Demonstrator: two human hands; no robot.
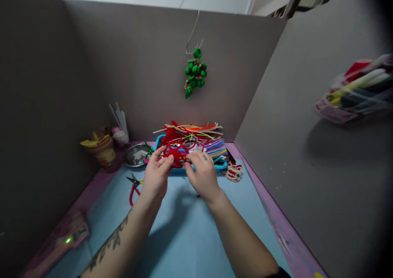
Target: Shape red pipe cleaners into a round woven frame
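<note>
A red craft piece with loops is held up between both hands, above the light blue mat and in front of the basket. My left hand pinches its left side between thumb and fingers. At its right edge, my right hand has thumb and fingertips closed on the piece, near a small yellowish bit. Behind them, a blue basket holds many coloured pipe cleaners, red, purple, orange and white. Fine details of the red piece are blurred.
Red-handled scissors lie left of my left forearm. A metal dish, a pot and a glue gun stand or lie at left. A red-and-white face ornament sits right of the basket. A green ornament hangs behind.
</note>
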